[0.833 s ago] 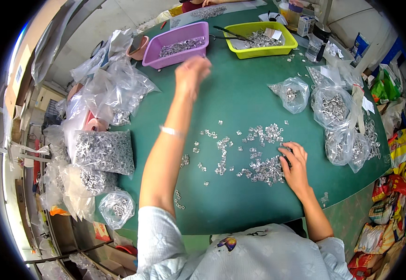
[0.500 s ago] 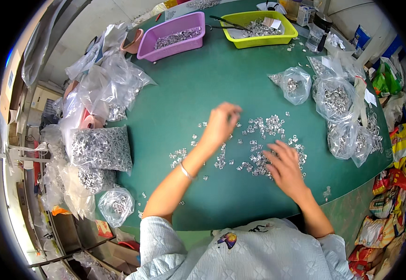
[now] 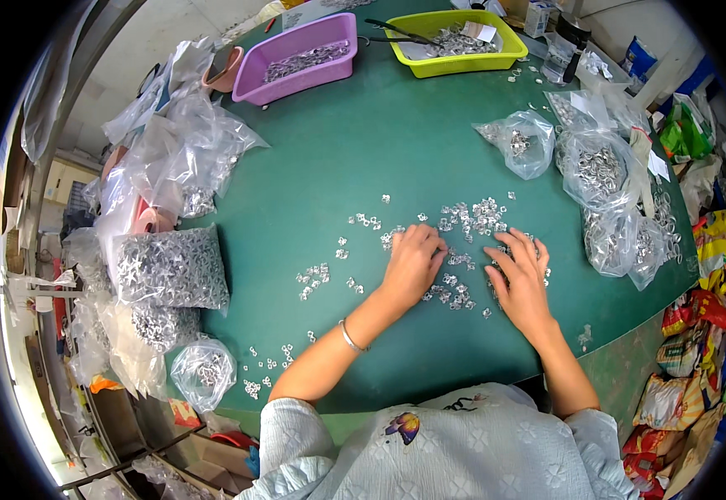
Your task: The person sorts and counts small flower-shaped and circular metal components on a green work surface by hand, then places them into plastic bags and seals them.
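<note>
Small silvery metal parts (image 3: 467, 218) lie scattered over the middle of the green table (image 3: 363, 142). My left hand (image 3: 411, 262) rests palm down on the pile's left side, fingers curled over a few parts; a bracelet sits on that wrist. My right hand (image 3: 520, 279) lies flat on the parts just to the right, fingers spread. I cannot tell whether either hand pinches a part.
A purple tray (image 3: 300, 58) and a yellow-green tray (image 3: 455, 37) of parts stand at the far edge. Clear bags of metal parts crowd the left edge (image 3: 167, 267) and the right side (image 3: 605, 175). Loose parts (image 3: 313, 275) dot the table's left half.
My left arm has drawn back from the purple tray at the far edge to the pile in the middle. My right hand has stayed on the pile, shifting a little.
</note>
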The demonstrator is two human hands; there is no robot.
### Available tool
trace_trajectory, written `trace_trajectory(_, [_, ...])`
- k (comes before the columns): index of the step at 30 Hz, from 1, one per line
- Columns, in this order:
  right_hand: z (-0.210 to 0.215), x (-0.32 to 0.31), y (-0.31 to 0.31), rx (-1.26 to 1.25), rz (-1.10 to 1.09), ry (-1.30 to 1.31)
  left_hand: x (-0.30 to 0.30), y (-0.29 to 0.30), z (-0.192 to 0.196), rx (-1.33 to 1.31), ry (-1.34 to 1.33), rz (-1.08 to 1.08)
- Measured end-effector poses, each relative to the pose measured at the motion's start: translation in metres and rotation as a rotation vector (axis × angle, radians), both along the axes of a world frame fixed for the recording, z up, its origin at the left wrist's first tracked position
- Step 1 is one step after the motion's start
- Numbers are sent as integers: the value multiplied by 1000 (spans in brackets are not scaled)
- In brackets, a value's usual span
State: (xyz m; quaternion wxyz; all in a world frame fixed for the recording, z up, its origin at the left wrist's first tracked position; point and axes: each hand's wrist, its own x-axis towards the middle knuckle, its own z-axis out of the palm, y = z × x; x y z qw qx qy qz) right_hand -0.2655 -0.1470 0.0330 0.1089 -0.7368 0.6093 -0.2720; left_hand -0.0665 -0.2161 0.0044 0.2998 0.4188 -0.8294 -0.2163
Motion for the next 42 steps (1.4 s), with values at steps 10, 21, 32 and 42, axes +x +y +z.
trace_trajectory(10, [-15,26,-26,-85,104,-108,0,10,2,-17,-27,123])
trace_trajectory(21, [-18,20,-30,-88,54,-44,10,6,0,-60,24,107])
trace_trajectory(32, [-9,27,-10,-3,145,-203,75,104,37,32,50,538])
trace_trajectory(42, [4,42,11,576,156,-827,128,189,7,110,-57,964])
